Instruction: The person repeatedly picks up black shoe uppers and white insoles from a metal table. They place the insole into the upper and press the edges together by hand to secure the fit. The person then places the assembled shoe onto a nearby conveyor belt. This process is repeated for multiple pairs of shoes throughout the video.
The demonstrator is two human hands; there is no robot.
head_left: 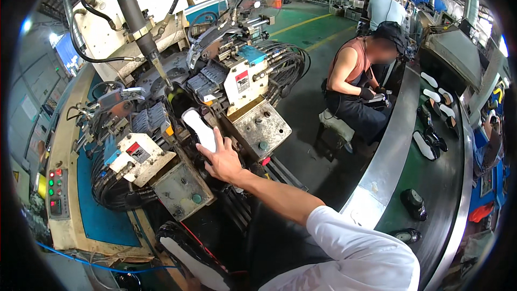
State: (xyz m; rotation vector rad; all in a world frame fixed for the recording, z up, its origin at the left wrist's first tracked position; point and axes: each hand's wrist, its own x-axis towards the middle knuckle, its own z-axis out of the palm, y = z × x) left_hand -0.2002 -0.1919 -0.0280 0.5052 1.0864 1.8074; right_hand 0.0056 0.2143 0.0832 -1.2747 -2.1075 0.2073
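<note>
My right hand (223,163) reaches into the middle of a large machine and grips the near end of a shoe (198,127), its white sole facing up. The thumb lies on the left side of the sole and the fingers on the right. The shoe sits between two clamp blocks, below a slanted dark cylinder (137,24). Close to me at the lower edge is another shoe (195,263) with a pale sole and black upper; whatever supports it is hidden. My left hand cannot be made out.
Box-like panels (261,132) with hoses flank the shoe. A button panel (57,194) is at the left. To the right, a conveyor (431,183) carries several dark shoes and pale soles. A seated co-worker (358,83) works beside it; another person (386,8) is farther back.
</note>
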